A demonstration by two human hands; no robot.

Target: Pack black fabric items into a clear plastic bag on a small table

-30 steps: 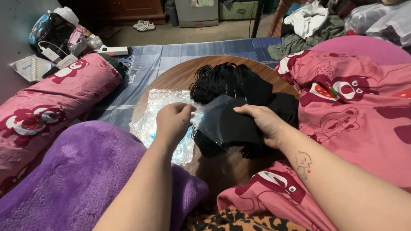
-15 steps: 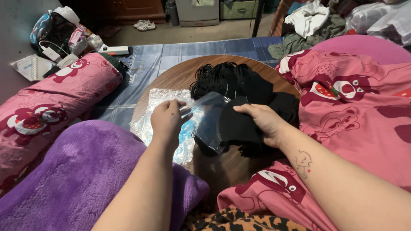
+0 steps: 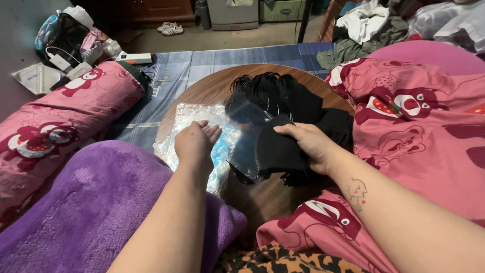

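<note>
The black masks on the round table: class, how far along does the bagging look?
Done: nothing visibly finished. In hand: the right hand holds a stack of black masks in a clear bag; the left hand hovers open over the clear bag pile. Left: a heap of loose black masks behind.

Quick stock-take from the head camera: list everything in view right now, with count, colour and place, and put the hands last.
round table: one, brown wood, centre
black masks: a pile, count unclear, on the table's far side
clear bags: a stack, see-through plastic with blue showing, on the table's near left part
bagged black mask: one, in a clear sleeve, under the right hand
purple blanket: one, lower left
pink bolster: one, bear print, left
pink blanket: one, bear print, right
blue checked sheet: one, beyond the table
white shoes: a pair, on the far floor
clothes heap: white and grey-green, upper right
left hand: open, over the clear bags
right hand: gripping the bagged black mask
</note>
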